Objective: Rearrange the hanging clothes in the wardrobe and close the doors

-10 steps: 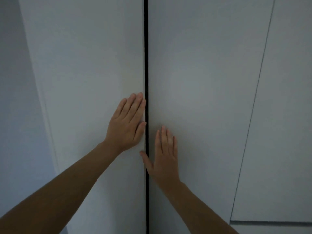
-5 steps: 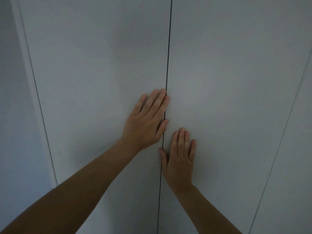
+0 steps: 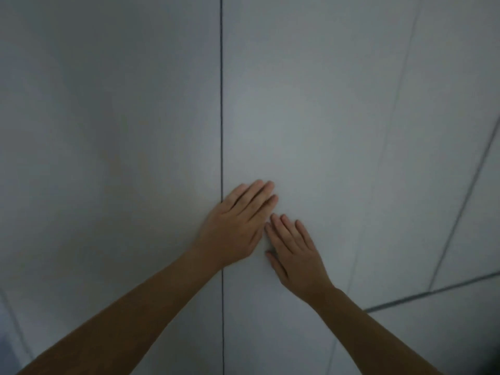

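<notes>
Two wardrobe doors fill the frame, left door (image 3: 108, 158) and right door (image 3: 297, 117), meeting at a thin dark seam (image 3: 221, 104) that runs vertically just left of centre (barely a hairline, so they look shut). Both hands lie on the right door, right of that seam. Nearer it, the left hand (image 3: 238, 226) has its heel over the seam; the right hand (image 3: 295, 253) sits lower right, touching it. Fingers straight, flat, holding nothing; forearms rise from the bottom corners.
</notes>
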